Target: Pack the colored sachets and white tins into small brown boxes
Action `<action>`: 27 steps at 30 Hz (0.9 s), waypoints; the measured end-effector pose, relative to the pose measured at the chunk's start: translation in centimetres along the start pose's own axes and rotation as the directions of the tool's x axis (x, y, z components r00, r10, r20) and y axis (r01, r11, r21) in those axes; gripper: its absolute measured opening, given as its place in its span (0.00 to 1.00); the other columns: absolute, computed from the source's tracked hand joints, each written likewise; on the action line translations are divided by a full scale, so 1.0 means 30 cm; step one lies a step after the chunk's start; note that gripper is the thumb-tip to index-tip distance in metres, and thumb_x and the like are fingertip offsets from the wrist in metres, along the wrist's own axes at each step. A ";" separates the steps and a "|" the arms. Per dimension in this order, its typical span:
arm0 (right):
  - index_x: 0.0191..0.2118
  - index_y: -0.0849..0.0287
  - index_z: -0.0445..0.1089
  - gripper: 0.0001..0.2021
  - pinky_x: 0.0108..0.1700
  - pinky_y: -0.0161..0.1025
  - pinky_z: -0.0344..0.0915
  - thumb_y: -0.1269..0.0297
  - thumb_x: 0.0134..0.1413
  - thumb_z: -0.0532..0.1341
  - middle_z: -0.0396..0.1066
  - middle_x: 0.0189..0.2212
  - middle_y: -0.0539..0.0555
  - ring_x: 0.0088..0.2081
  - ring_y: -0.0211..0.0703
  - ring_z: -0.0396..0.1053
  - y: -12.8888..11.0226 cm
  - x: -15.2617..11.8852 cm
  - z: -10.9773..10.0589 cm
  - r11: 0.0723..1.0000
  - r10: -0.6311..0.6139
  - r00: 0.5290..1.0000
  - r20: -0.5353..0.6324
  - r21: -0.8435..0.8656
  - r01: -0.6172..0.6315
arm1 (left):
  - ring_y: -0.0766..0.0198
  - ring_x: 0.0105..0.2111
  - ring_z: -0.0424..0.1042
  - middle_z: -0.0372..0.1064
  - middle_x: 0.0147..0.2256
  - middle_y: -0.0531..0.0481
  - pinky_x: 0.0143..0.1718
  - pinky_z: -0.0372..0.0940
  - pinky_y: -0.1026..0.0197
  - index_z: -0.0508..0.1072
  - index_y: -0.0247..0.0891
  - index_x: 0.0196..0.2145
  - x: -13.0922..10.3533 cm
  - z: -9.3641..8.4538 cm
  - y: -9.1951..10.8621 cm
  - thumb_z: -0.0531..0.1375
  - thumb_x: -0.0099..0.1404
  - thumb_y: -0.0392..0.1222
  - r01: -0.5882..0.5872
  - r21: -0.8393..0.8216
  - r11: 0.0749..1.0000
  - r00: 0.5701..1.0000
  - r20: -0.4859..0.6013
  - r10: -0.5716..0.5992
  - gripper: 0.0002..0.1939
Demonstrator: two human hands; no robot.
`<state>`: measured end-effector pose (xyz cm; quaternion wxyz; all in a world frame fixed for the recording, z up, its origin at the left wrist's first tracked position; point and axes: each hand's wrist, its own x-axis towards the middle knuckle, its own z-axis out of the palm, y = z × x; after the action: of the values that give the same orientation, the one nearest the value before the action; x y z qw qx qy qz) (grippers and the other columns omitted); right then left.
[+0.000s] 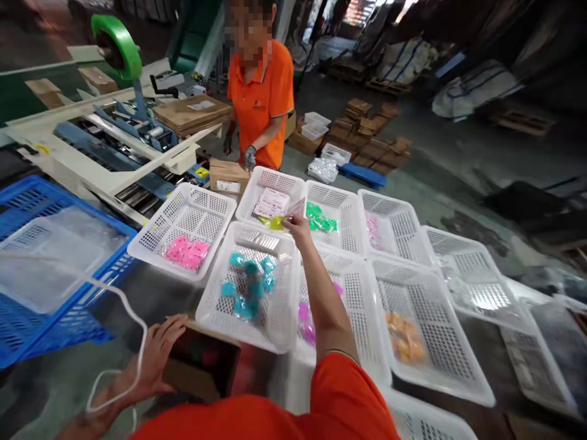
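My right hand [298,228] reaches into the far white basket [257,178], pinching a small yellow packet [276,222]. White printed sheets or cards [271,201] lie in that basket beside the packet. My left hand [160,349] is at the near table edge with its fingers spread, holding nothing. A white cord [132,311] runs across my left forearm. Between my hands is a basket with teal packets [250,287]. Pink packets [186,252] lie in the basket to its left, green packets [321,218] in the one right of my right hand.
More white baskets stand to the right, one with orange packets [404,337]. A blue crate [55,330] is at far left. Across the table, a co-worker in an orange shirt [261,101] has a gloved hand by a cardboard box [228,176]. A taping machine [132,134] stands behind.
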<state>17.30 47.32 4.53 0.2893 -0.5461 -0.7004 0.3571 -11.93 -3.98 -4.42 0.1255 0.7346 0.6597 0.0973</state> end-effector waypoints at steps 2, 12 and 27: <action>0.39 0.56 0.81 0.18 0.41 0.40 0.73 0.46 0.58 0.77 0.77 0.31 0.50 0.35 0.45 0.73 -0.029 -0.242 -0.070 0.982 -0.071 0.996 0.061 0.179 0.059 | 0.25 0.80 0.66 0.66 0.80 0.28 0.74 0.68 0.30 0.73 0.46 0.76 0.031 -0.005 0.024 0.84 0.50 0.54 -0.052 -0.013 0.999 0.997 0.055 0.053 0.58; 0.52 0.52 0.86 0.13 0.54 0.43 0.77 0.64 0.64 0.78 0.84 0.47 0.56 0.48 0.51 0.81 -0.141 -1.359 0.017 0.985 -0.155 0.952 0.263 -0.038 0.171 | 0.18 0.79 0.64 0.64 0.79 0.21 0.68 0.70 0.27 0.62 0.41 0.81 0.216 0.100 0.226 0.84 0.52 0.58 -0.347 -0.119 0.930 0.926 0.115 0.360 0.67; 0.82 0.58 0.67 0.33 0.54 0.52 0.83 0.69 0.76 0.53 0.86 0.58 0.73 0.55 0.65 0.89 0.454 -1.785 -0.209 0.402 0.711 0.653 -0.262 -0.611 -0.683 | 0.23 0.80 0.63 0.66 0.79 0.26 0.70 0.70 0.30 0.67 0.39 0.78 0.228 0.256 0.556 0.80 0.55 0.50 -0.422 -0.059 0.904 0.904 0.037 0.425 0.58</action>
<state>42.56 -1.53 -3.76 -0.1143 -0.8441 -0.4914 0.1816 6.97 0.75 -6.63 0.1357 0.8591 0.4785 0.1206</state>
